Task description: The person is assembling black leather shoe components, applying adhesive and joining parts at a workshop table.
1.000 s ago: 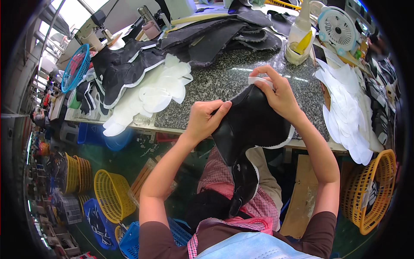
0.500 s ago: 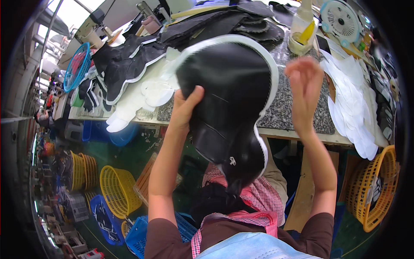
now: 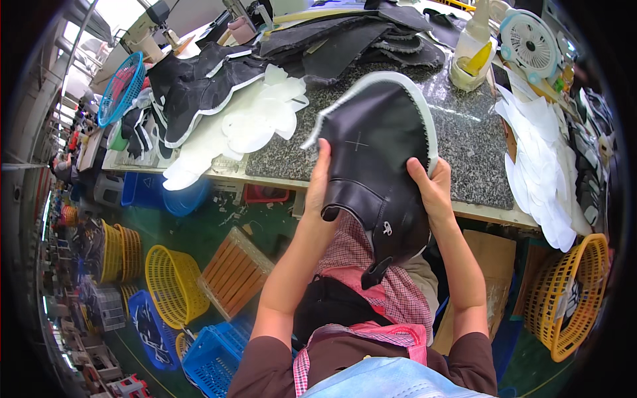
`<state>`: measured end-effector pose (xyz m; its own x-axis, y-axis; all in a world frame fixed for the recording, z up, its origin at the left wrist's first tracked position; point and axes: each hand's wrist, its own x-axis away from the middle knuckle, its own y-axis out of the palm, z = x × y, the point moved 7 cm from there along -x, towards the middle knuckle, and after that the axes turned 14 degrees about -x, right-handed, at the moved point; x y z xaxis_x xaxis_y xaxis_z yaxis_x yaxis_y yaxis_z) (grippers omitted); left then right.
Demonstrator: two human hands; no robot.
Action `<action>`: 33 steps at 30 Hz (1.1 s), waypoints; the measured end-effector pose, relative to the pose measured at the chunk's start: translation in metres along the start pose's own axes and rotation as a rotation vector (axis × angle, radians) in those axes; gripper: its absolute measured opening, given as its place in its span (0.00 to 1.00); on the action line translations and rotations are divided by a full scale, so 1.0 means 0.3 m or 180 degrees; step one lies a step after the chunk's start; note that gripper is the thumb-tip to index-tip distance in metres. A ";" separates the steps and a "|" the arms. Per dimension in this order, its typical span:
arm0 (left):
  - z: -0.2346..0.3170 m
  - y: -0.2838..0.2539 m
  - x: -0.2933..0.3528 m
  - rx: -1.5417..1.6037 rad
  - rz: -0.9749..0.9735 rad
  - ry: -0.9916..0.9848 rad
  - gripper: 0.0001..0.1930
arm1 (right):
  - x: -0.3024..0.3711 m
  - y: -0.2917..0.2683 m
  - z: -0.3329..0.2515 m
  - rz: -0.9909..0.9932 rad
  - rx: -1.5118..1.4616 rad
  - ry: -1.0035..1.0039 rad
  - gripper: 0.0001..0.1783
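A black leather boot upper with a white edge along its top and a small metal zip pull is held up over the front edge of the workbench. My left hand grips its left side, the fingers partly hidden behind it. On the opposite side my right hand has closed on the edge, thumb on the black face. A pale cross mark shows on the leather, and a narrow strap hangs at the bottom over my lap.
A speckled stone slab lies on the bench. White cut pieces and black uppers lie left, white sheets right. A glue bottle and fan stand behind. Yellow baskets sit on the floor.
My right hand has come down from the raised position at the right and taken hold of the upper's right edge. The upper has turned and moved lower, bringing the cross mark into view.
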<state>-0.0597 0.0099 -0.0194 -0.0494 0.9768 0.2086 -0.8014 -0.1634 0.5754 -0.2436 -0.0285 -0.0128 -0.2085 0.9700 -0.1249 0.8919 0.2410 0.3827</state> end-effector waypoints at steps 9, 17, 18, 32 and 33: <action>-0.109 0.029 0.016 0.1642 -0.1139 -0.0755 0.30 | 0.147 -0.013 0.008 0.0245 -0.2302 0.1810 0.26; -0.052 0.013 0.104 0.1329 -0.0530 -0.0580 0.41 | 0.124 0.004 -0.042 -0.0147 -0.1238 0.0958 0.19; -0.034 0.040 0.138 0.0772 -0.0798 -0.0494 0.38 | 0.106 -0.002 -0.040 -0.0098 -0.0944 0.0859 0.19; -0.036 0.069 0.099 -0.2222 0.0006 0.0787 0.13 | 0.145 0.007 0.076 -0.0171 -0.1076 0.1475 0.21; -0.030 0.077 0.095 -0.2151 0.0028 0.0753 0.13 | 0.138 0.005 0.077 -0.0128 -0.1253 0.1515 0.20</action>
<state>-0.0850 0.0353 -0.0071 -0.1243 0.9922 -0.0103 -0.9905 -0.1246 -0.0572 -0.2417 0.0112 -0.0386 -0.4760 0.8458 0.2409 0.6835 0.1834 0.7065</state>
